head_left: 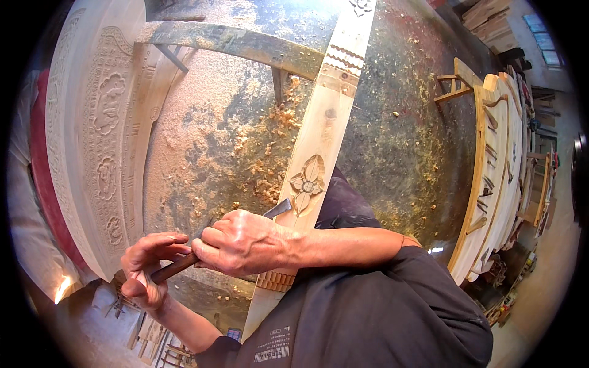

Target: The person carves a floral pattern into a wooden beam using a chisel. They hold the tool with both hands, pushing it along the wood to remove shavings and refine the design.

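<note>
Right hand [239, 242] clenched — left hand [145, 265] loosely curled.

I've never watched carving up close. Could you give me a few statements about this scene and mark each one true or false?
1. The right hand is closed around a chisel-like tool. True.
2. The tool's blade points to the picture's left. False: it shows past the right hand, pointing toward the picture's right.
3. A flower is carved into the long pale board. True.
4. The left hand wears a thick glove. False: it is bare.
5. Curled shavings lie on the floor. True.
6. The big carved panel at the left is bright blue. False: it is pale wood.
</note>
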`<state>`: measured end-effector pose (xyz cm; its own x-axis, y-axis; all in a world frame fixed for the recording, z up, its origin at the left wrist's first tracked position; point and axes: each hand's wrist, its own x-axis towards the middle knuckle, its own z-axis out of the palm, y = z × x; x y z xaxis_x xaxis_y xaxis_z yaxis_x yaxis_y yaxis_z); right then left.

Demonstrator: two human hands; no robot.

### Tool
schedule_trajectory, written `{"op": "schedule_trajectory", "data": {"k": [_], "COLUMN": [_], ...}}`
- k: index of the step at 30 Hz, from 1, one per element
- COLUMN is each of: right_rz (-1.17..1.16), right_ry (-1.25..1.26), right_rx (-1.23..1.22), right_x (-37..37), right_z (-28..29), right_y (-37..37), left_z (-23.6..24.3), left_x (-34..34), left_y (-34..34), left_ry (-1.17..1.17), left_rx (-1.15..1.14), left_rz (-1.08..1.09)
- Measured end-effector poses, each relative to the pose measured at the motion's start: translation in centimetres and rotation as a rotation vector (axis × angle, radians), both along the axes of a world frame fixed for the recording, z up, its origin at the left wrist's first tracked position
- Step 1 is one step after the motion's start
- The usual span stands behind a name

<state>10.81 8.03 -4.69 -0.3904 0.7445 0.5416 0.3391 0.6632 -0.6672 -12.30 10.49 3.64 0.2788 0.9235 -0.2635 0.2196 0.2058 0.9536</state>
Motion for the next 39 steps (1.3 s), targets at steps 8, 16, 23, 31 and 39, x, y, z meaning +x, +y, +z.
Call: {"op": "schedule_trajectory", "data": {"k": [8, 16, 23, 31, 39], "right_rz": [-0.008, 0.002, -0.050, -0.186, -0.334], "right_ry": [0.019, 0.013, 0.056, 0.074, 0.188], "right_rx": [0.017, 0.017, 0.017, -0.012, -0.056], "right_x": [0.0, -0.1, 0.1, 0.2, 0.1], "right_z": [0.1, -0.1, 0.1, 0.1, 0.5], "right_y": [0.0, 0.0, 0.8, 1.7, 3.0], "left_z": [0.5, 0.8, 1.1, 1.9, 3.2], "left_x": [0.2, 0.4, 1.0, 2.8, 5.4], "left_y": [0.1, 0.3, 2.2, 6.4, 11.5], "left_ry": [-0.016, 0.025, 0.074, 0.079, 0.152], "left_rx": [0.028, 0.049, 0.064, 0.036, -0.013], "left_rz": [-0.030, -0.058, -0.110, -0.229, -0.389]}}
